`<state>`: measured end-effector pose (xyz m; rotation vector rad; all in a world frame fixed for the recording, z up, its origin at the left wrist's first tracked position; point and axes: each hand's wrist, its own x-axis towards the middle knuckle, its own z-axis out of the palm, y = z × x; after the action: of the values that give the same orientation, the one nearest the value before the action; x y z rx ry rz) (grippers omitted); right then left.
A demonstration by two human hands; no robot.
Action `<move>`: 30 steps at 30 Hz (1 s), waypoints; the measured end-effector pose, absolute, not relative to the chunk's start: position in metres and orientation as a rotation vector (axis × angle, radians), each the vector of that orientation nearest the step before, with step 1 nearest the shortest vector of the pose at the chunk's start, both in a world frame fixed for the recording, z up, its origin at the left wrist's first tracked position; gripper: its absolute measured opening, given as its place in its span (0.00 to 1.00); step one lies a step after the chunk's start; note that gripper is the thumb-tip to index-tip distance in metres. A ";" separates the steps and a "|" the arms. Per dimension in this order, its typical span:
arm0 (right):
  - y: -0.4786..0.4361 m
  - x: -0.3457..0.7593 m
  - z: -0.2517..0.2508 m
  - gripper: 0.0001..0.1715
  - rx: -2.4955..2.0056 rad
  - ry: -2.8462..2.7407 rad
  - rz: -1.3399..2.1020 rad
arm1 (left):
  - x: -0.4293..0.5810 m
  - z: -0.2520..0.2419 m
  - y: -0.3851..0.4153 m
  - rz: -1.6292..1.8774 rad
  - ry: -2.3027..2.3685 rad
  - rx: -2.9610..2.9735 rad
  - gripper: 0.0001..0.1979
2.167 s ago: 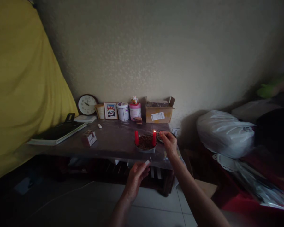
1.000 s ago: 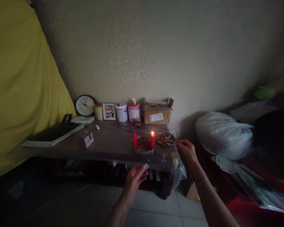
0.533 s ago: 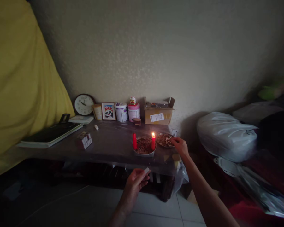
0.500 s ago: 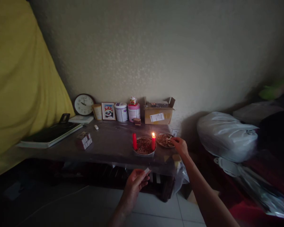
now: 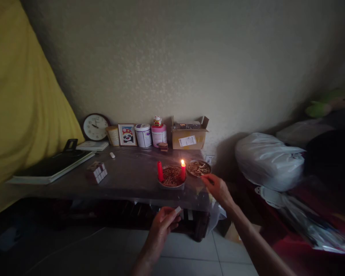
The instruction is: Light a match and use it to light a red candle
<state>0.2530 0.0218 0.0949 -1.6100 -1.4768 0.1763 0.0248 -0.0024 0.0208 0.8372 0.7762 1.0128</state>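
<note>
My left hand point(image 5: 164, 223) is closed around a small matchbox point(image 5: 177, 210), its pale end poking out past the thumb, in front of the table edge. My right hand point(image 5: 215, 188) has thumb and fingertips pinched together just at the near side of a round dish point(image 5: 209, 172) strewn with matchsticks point(image 5: 200, 167); whatever it pinches is too small to make out. To its left, a round metal tray point(image 5: 172, 186) of brown grains bears two upright red candles. The right candle point(image 5: 183, 173) burns with a flame; the left candle point(image 5: 160, 171) is unlit.
On the dark table point(image 5: 132, 172) a stack of small boxes point(image 5: 99, 172) stands left of the tray. Along the wall are a clock point(image 5: 96, 127), a framed panda picture point(image 5: 127, 135), two canisters and a cardboard box point(image 5: 189, 138). White plastic bags point(image 5: 268, 161) lie at right.
My right hand has drawn back from over the dish of matchsticks, toward me and slightly left. My left hand keeps its hold on the matchbox. The view has shifted a little right.
</note>
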 end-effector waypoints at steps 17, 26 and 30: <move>-0.055 0.177 0.039 0.12 -1.365 -1.832 0.769 | 0.015 0.023 -0.019 0.936 0.837 1.282 0.11; -0.057 0.176 0.036 0.10 -1.271 -1.869 0.768 | 0.012 0.026 -0.023 0.874 0.906 1.298 0.13; -0.059 0.176 0.041 0.09 -1.313 -1.841 0.824 | 0.010 0.023 -0.023 0.845 0.976 1.251 0.16</move>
<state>0.1764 -0.0586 0.0407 -1.3131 -1.8410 0.8237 0.0104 -0.0232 0.0233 1.2513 0.9765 0.8448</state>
